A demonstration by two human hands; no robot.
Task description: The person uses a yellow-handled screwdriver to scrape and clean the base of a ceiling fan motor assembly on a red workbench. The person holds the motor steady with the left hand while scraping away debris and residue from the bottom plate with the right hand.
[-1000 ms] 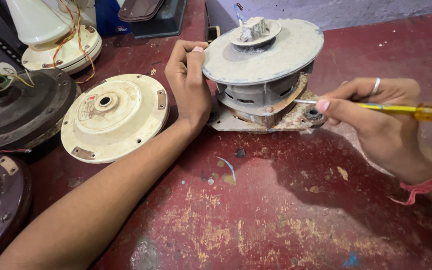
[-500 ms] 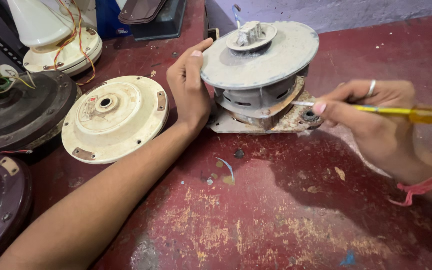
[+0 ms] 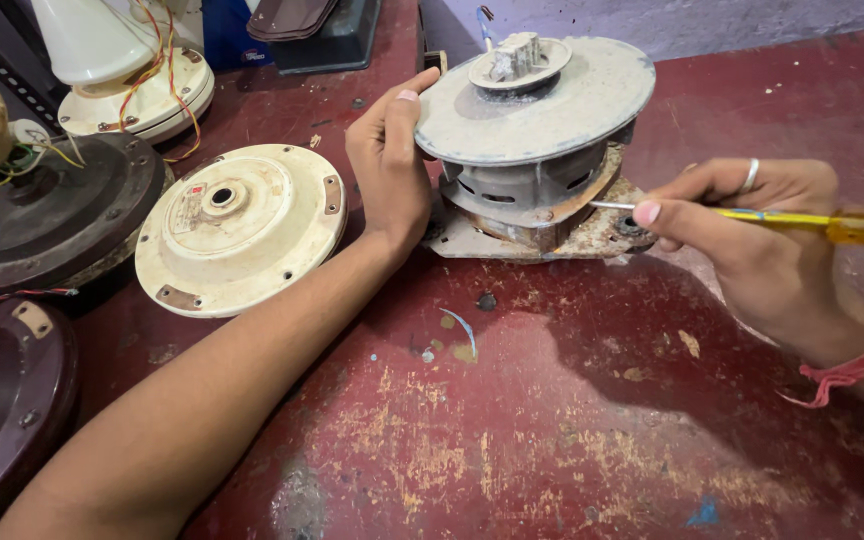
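Note:
A grey, rusty electric motor (image 3: 537,140) with a wide round top disc stands on a worn red table (image 3: 512,430). My left hand (image 3: 389,165) grips the disc's left edge, with the palm against the motor's side. My right hand (image 3: 752,235) holds a yellow-handled screwdriver (image 3: 802,220). Its metal tip points left and touches the rusty base plate under the disc. There is a ring on one right finger and a pink band on the wrist.
A cream round fan cover (image 3: 240,225) lies left of the motor. Further left are a dark motor housing (image 3: 52,205) with coloured wires, a maroon cover (image 3: 2,400) and a white fan base (image 3: 122,70). A dark box (image 3: 322,35) sits at the back.
The view has shifted slightly and the motor looks tipped a little more. My left hand stays on the disc edge. The screwdriver tip stays at the base plate.

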